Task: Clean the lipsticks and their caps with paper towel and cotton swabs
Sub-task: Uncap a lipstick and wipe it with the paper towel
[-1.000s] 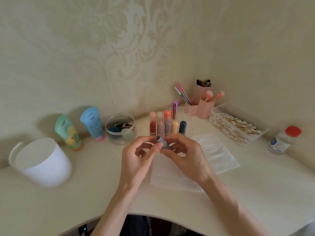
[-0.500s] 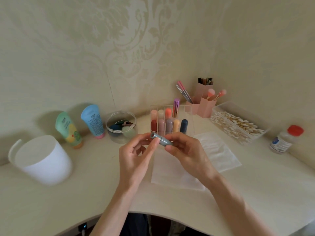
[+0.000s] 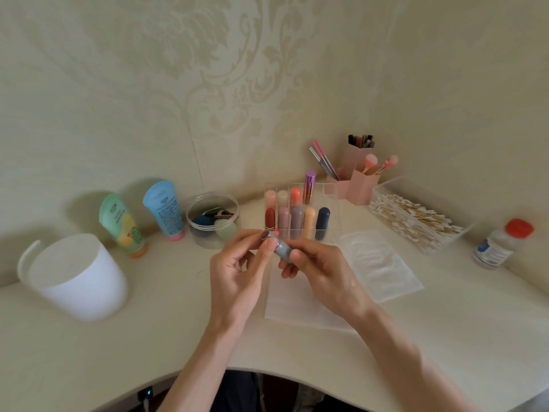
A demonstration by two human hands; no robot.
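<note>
Both hands hold a grey-blue lipstick above the desk, its red end turned up and to the left. My right hand grips the tube's lower right end. My left hand pinches its upper end between thumb and fingers. Below the hands lies a white paper towel. A clear organiser behind the hands holds several coloured lipsticks. Cotton swabs fill a clear box at the right.
A white bin stands at the left. Green and blue tubes lean on the wall beside a clear jar of sponges. Pink brush holders sit in the corner. A red-capped bottle stands far right.
The lipstick has risen slightly and its open end has turned up toward the camera. My left thumb has shifted onto the tube near that end.
</note>
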